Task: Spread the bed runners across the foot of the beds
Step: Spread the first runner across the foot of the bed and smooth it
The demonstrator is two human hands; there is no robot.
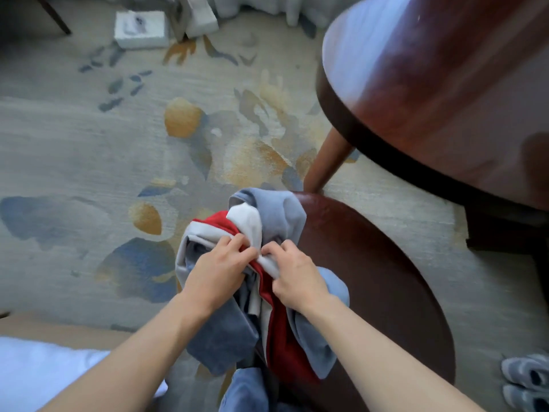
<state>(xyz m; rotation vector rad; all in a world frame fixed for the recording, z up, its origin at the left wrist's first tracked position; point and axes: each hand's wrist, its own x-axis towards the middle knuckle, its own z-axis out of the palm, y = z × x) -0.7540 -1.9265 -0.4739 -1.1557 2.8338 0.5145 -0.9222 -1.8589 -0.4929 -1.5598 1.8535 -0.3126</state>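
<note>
Grey, white and red cloth, bunched: the runner [261, 263] sits in a crumpled heap at the near edge of a low, dark, round surface [386, 278], part of it hanging down past the edge toward the person's legs. Folds of grey stand up at the far side of the heap; a red band runs through the middle, edged with white.

Left hand [217, 269] lies on top of the heap, fingers curled and pinching a white-and-red fold. Right hand [297, 275] is just beside it, fingers curled round a white fold; the fingertips of the two hands nearly meet. Both forearms are bare and reach in from the bottom of the view.

Blue denim [246, 391] of the person's leg shows under the hanging cloth.

Carpet [89, 144] is pale, with blue and ochre leaf-like patches. A larger round wooden table [445, 84], glossy reddish brown, fills the upper right; one of its legs [326, 162] comes down to the carpet just beyond the low surface.

White box [139, 28] rests on the carpet at the far left, near other pale objects too blurred to tell. Grey shoes [525, 382] sit at the lower right edge. White bedding [44, 373] shows at the lower left corner.
</note>
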